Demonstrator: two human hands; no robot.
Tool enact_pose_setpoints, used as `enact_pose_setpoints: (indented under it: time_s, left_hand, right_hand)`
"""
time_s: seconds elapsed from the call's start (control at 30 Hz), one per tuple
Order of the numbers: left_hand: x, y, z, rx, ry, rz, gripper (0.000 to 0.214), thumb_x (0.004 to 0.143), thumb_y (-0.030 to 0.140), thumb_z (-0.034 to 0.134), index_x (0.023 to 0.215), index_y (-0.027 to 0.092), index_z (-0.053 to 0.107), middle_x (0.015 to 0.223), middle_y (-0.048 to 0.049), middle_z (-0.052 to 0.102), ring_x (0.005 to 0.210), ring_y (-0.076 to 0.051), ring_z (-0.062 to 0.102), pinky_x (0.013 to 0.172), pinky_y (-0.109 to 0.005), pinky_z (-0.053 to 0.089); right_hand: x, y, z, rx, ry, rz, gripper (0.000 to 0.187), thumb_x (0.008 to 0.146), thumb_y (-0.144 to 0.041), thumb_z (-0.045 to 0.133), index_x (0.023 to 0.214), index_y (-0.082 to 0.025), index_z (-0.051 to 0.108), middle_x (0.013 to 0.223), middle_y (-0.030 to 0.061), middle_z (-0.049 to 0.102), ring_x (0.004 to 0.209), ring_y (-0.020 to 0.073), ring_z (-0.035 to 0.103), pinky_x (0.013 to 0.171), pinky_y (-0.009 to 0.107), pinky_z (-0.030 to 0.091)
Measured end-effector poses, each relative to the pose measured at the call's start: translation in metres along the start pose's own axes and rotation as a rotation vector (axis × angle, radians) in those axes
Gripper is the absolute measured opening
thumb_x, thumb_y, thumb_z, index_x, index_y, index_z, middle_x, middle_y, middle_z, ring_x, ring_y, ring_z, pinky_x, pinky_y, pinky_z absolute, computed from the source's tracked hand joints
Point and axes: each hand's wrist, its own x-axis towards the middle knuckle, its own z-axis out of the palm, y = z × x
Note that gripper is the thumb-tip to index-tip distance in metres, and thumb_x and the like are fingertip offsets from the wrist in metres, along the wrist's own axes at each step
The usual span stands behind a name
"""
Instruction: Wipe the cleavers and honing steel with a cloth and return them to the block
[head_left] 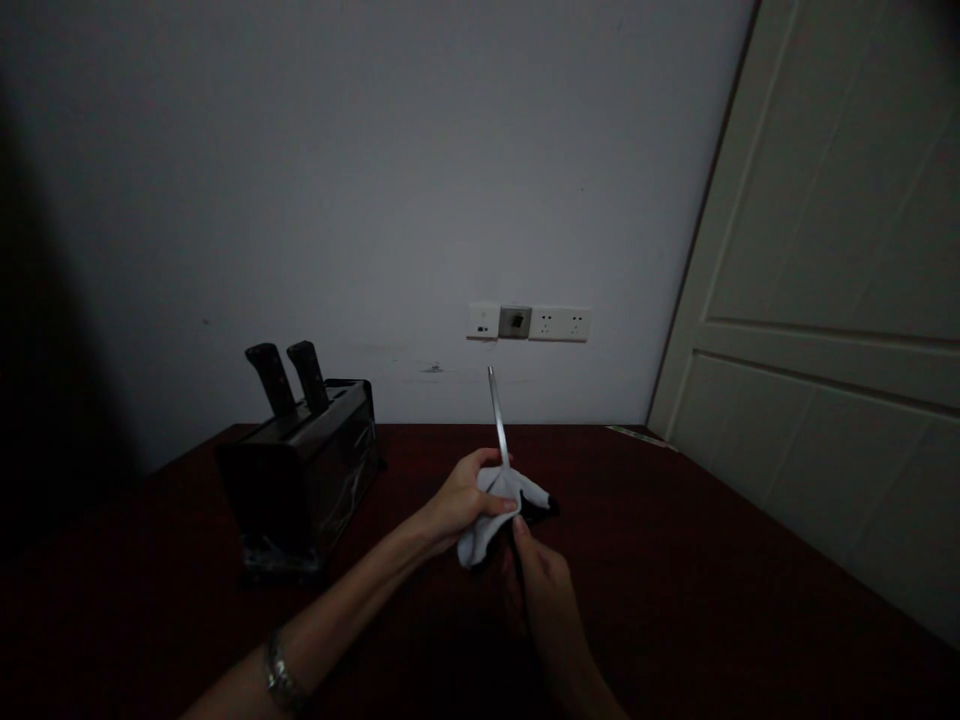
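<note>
My left hand [469, 503] is closed on a white cloth with dark edges [486, 520], its thumb pressed on top. The cloth is folded around the lower part of a sharpening steel [498, 420], whose slim silver rod points up and away from me. Below the cloth, my right hand [541, 585] is closed around the steel's dark handle, which is mostly hidden by the fingers and the dim light. Both hands are close together above the dark red table [645, 560].
On the left stands a dark knife block [300, 470] with two black-handled knives [289, 380] in its top. Wall sockets and a switch [529, 322] are behind the table. A pale panelled door [825, 300] is at the right. A flat strip [641, 437] lies at the back right edge.
</note>
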Motion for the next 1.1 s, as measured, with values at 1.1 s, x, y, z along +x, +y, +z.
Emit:
enact_pose_setpoints:
  time_s: [1.1]
  left_hand:
    - [0.111, 0.097, -0.054, -0.329, 0.303, 0.148, 0.023, 0.065, -0.005, 0.055, 0.085, 0.005, 0.058, 0.050, 0.0001, 0.057, 0.039, -0.009, 0.053, 0.041, -0.017, 0.042]
  right_hand:
    - [-0.012, 0.002, 0.009, 0.096, -0.081, 0.030, 0.057, 0.061, -0.074, 0.050, 0.052, -0.018, 0.043, 0.032, -0.0091, 0.032, 0.026, 0.0029, 0.028, 0.026, 0.015, 0.019]
